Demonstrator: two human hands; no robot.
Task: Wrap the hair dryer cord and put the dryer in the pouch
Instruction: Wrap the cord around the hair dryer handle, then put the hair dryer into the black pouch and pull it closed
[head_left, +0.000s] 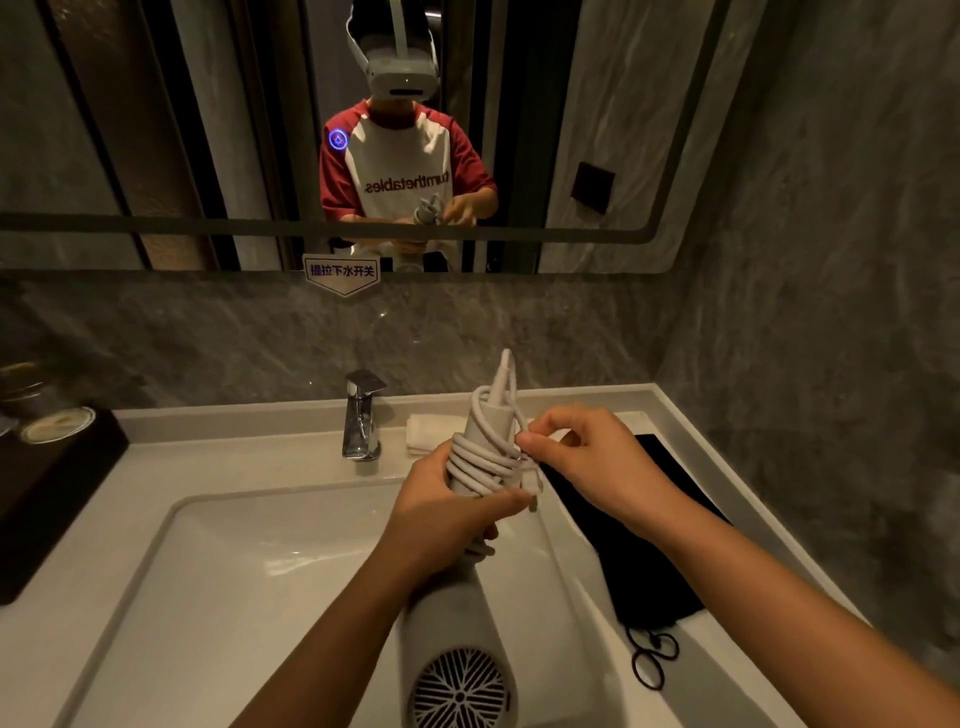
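A white hair dryer hangs over the sink with its handle pointing away from me and its rear grille toward the camera. The white cord is coiled in several loops around the handle. My left hand grips the handle over the coils. My right hand pinches the loose end of the cord beside the coils, with the plug just below my fingers. The black pouch lies flat on the counter to the right, under my right forearm, its drawstring loops at the near end.
The white sink basin lies below my hands, with a chrome faucet behind it. A folded white towel sits by the faucet. A black tray with jars stands at left. A mirror fills the wall ahead.
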